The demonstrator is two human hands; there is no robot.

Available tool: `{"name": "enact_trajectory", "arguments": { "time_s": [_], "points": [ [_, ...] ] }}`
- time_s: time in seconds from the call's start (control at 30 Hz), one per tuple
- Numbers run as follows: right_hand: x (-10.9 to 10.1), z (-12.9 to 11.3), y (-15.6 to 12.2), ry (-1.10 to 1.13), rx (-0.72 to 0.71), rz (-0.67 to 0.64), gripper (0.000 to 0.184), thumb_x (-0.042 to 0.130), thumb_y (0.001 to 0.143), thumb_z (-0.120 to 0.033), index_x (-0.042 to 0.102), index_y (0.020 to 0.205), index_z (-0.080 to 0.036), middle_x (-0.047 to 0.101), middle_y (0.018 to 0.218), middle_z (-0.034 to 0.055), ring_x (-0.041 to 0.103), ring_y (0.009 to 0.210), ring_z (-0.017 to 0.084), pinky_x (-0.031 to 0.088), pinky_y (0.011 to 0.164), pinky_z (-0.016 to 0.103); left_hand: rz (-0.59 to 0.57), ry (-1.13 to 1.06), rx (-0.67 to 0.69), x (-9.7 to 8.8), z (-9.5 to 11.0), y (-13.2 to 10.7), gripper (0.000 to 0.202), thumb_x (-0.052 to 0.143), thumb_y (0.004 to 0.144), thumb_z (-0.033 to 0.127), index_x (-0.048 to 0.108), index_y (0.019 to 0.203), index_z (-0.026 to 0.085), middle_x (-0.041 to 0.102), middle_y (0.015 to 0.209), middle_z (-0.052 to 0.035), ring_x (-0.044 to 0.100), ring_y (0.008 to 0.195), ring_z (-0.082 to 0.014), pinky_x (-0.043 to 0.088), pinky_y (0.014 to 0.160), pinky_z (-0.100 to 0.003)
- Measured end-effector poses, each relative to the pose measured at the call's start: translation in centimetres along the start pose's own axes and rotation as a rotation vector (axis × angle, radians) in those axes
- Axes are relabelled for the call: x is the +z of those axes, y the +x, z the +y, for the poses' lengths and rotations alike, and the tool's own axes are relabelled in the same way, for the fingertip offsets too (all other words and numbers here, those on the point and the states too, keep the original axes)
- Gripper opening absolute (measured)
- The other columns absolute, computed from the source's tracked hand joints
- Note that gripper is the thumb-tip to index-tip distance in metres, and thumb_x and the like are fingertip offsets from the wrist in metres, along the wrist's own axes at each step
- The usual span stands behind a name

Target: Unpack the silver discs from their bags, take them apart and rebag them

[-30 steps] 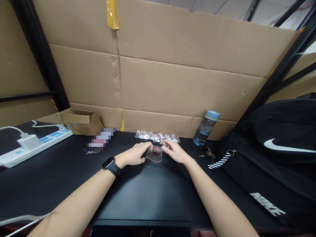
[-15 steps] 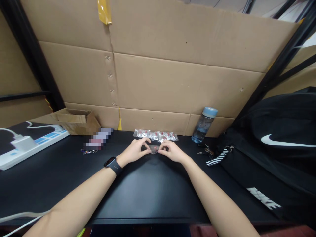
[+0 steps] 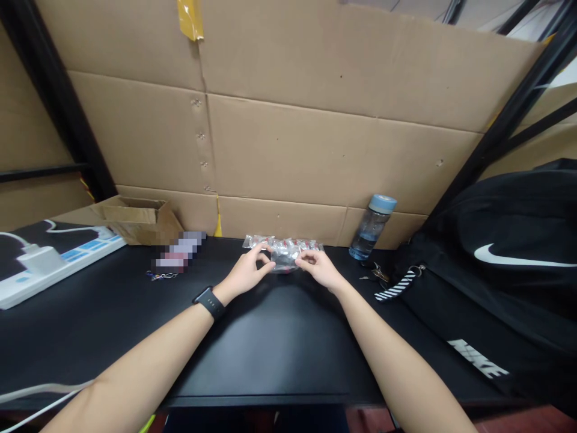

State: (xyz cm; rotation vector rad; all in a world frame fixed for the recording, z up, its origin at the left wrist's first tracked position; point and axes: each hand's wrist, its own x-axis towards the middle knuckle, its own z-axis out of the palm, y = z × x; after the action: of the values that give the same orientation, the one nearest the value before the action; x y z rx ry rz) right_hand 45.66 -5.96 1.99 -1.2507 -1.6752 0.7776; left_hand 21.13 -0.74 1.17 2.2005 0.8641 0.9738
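A small clear plastic bag [image 3: 285, 261] is stretched between my two hands, just above the black table. My left hand [image 3: 250, 266], with a black smartwatch [image 3: 208, 302] on the wrist, pinches the bag's left edge between thumb and fingers. At the opposite edge, the thumb and fingertips of my right hand [image 3: 320, 268] are closed on it. Whether anything is inside the bag I cannot make out. Right behind it lies a row of clear packets [image 3: 260, 242] with silvery and red parts, partly hidden by my fingers and the bag.
A white power strip [image 3: 67, 264] and an open cardboard box [image 3: 144, 219] are at left. Near them lies a blurred-out item [image 3: 180, 251]. To the right stand a water bottle [image 3: 372, 227] and a black backpack [image 3: 509, 264], with keys [image 3: 381, 273] between. A cardboard wall [image 3: 288, 144] closes off the back.
My hands have moved slightly apart, and the clear bag is spread wider and shows more of its surface. The camera view has shifted a little.
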Motion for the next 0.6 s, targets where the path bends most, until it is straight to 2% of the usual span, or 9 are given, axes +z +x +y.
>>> {"name": "enact_trajectory", "arguments": {
  "time_s": [0.07,0.17,0.23,0.3,0.33,0.37,0.5,0.6],
  "points": [
    [0.3,-0.1,0.0,0.044,0.018,0.013,0.031,0.069,0.080,-0.047,0.063,0.077,-0.017,0.060,0.068,-0.0006,0.054,0.062,0.013,0.042,0.064,0.027,0.023,-0.029,-0.014,0.1,0.0,0.0,0.040,0.060,0.089,0.041,0.048,0.123,0.025,0.074,0.088,0.0024,0.058,0.054,-0.0113,0.043,0.065,-0.026],
    [0.6,-0.2,-0.1,0.020,0.062,-0.005,0.028,0.072,0.076,-0.042,0.064,0.080,-0.016,0.063,0.069,0.0006,0.057,0.063,0.014,0.045,0.066,0.027,-0.003,-0.030,-0.032,0.2,-0.1,0.0,0.047,0.062,0.087,0.036,0.044,0.129,0.025,0.074,0.085,0.0021,0.063,0.062,-0.0136,0.045,0.072,-0.027],
    [0.6,-0.1,-0.4,-0.002,0.100,-0.022,0.033,0.074,0.075,-0.037,0.063,0.098,-0.016,0.064,0.067,-0.0012,0.059,0.062,0.014,0.046,0.065,0.027,-0.065,-0.012,-0.054,0.3,-0.1,-0.1,0.049,0.063,0.085,0.033,0.043,0.129,0.024,0.074,0.081,0.0026,0.066,0.066,-0.0156,0.046,0.075,-0.028],
    [0.6,0.0,-0.7,-0.055,0.112,-0.065,0.056,0.074,0.074,-0.030,0.053,0.124,-0.019,0.065,0.067,-0.0039,0.060,0.060,0.014,0.047,0.064,0.026,-0.153,0.014,-0.079,0.4,-0.1,-0.3,0.051,0.064,0.082,0.031,0.043,0.128,0.025,0.074,0.077,0.0038,0.068,0.071,-0.0179,0.046,0.076,-0.030],
    [0.5,0.1,-0.8,-0.100,0.103,-0.090,0.064,0.074,0.074,-0.027,0.048,0.132,-0.021,0.066,0.067,-0.0045,0.061,0.061,0.014,0.047,0.065,0.025,-0.189,0.038,-0.089,0.5,0.0,-0.3,0.052,0.065,0.081,0.030,0.043,0.128,0.026,0.074,0.075,0.0046,0.069,0.074,-0.0189,0.046,0.078,-0.031],
    [0.5,0.2,-0.9,-0.155,0.088,-0.116,0.065,0.073,0.075,-0.024,0.048,0.135,-0.022,0.066,0.069,-0.0043,0.061,0.062,0.013,0.047,0.065,0.025,-0.213,0.068,-0.096,0.6,0.1,-0.4,0.051,0.065,0.081,0.030,0.044,0.127,0.027,0.074,0.075,0.0054,0.069,0.076,-0.0196,0.045,0.081,-0.032],
    [0.5,0.2,-0.9,-0.395,0.023,-0.175,0.025,0.063,0.085,-0.024,0.072,0.108,-0.021,0.063,0.069,-0.0012,0.056,0.062,0.012,0.044,0.066,0.025,-0.209,0.246,-0.069,1.1,0.3,-0.5,0.036,0.059,0.086,0.029,0.053,0.122,0.032,0.072,0.079,0.0051,0.067,0.082,-0.0206,0.040,0.090,-0.037],
    [0.7,-0.1,-0.9,-0.545,-0.078,-0.115,0.022,0.067,0.083,-0.027,0.077,0.102,-0.024,0.063,0.085,0.0030,0.058,0.078,0.017,0.046,0.078,0.030,-0.204,0.365,0.001,1.3,0.2,-0.7,0.024,0.050,0.093,0.032,0.064,0.113,0.033,0.071,0.091,-0.0003,0.063,0.096,-0.0242,0.036,0.094,-0.042]
  ]
}}
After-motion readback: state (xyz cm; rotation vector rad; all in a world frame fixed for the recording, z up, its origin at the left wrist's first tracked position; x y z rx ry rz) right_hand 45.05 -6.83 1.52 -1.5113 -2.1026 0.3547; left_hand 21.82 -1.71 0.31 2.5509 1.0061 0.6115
